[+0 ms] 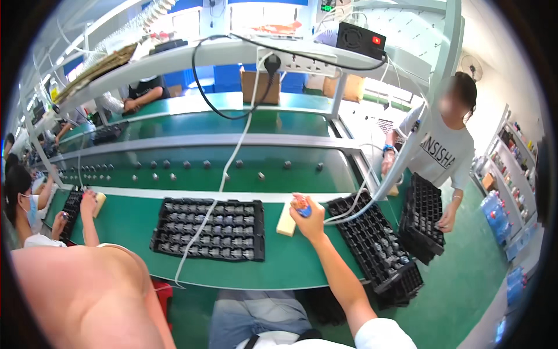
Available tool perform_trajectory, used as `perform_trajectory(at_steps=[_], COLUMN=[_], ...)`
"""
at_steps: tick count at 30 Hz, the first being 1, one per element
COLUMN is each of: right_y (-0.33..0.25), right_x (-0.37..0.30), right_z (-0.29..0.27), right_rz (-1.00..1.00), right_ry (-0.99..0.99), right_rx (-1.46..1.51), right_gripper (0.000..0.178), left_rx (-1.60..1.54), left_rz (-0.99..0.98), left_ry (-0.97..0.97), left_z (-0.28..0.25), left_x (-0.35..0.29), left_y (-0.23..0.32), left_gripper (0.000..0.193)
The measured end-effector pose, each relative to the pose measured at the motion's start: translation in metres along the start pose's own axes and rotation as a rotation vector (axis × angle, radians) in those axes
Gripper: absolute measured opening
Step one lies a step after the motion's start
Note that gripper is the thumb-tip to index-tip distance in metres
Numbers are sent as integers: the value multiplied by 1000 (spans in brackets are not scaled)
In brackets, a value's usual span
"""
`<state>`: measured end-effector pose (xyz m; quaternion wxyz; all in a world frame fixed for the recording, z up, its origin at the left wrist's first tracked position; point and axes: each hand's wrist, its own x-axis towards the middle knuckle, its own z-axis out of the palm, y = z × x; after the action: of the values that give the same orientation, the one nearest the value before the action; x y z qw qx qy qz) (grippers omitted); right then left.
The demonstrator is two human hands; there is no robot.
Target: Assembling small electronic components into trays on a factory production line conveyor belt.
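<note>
My right hand (309, 220) is over the green bench, its fingers curled closed. Blue and orange-red patches show at the fingertips, but what they belong to is too small to make out. Just left of this hand, close to it, lies a cream-coloured block (286, 223). A black plastic tray (260, 232) with rows of small metallic parts lies on the bench in front of me. My left arm (87, 296) is raised close to the camera and fills the lower left; its hand is out of view.
Stacked black trays (372, 244) overhang the bench's right edge. Beyond, a conveyor (244, 181) carries several small parts. A white cable (237, 152) hangs across the bench. A co-worker (442, 151) at right holds black trays (423, 215); another (23, 203) works at left.
</note>
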<state>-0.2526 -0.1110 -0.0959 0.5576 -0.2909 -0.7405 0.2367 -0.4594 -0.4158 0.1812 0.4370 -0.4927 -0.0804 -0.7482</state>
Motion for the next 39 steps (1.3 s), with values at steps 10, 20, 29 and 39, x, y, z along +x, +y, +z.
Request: perform_trajectory(at_steps=[10, 20, 29, 39], right_y=[0, -8, 2, 12], right_x=[-7, -4, -2, -6], right_z=[10, 3, 4, -8], right_rz=[11, -62, -68, -26], right_ry=[-26, -40, -37, -44], right_rx=[41, -23, -7, -33], right_gripper=[29, 30, 28, 30], left_rx=[46, 132, 197, 173], left_rz=[170, 136, 105, 212], left_ry=[-49, -57, -191, -337], left_z=[54, 26, 8, 23], left_x=[9, -15, -17, -23], left_y=[1, 2, 6, -1], left_gripper=[44, 45, 46, 48])
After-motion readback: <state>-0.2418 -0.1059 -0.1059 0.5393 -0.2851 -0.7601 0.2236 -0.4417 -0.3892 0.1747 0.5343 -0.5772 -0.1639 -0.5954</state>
